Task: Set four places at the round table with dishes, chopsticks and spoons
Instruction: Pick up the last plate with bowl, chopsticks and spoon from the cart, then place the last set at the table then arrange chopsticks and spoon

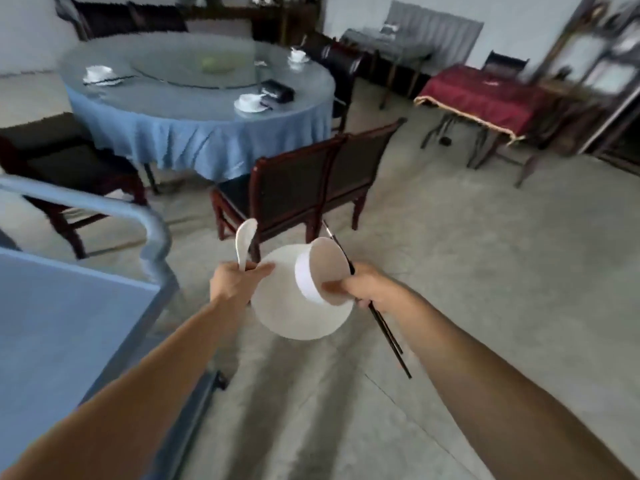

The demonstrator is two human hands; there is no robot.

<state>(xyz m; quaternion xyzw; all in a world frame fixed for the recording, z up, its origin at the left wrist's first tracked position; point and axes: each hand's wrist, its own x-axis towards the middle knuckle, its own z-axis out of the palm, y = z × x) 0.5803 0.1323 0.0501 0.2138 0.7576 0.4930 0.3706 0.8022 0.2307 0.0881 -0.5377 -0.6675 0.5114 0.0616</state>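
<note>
My left hand [232, 281] grips a white plate [294, 320] by its rim together with a white spoon [245, 243] that stands upright. My right hand [363, 285] holds a tilted white bowl [320, 271] and a pair of black chopsticks [384, 327]. I carry them above the concrete floor. Farther off stands the round table [194, 95] with a blue cloth and a glass turntable. Three settings lie on the table: a left setting [100, 75], a near setting [250, 102] and a far setting [298, 55].
A metal cart [62, 306] with a blue top and a rail stands close on my left. Two dark wooden chairs [311, 181] stand between me and the round table. A black box [277, 90] lies on the table. A red-clothed table [485, 98] is at the right.
</note>
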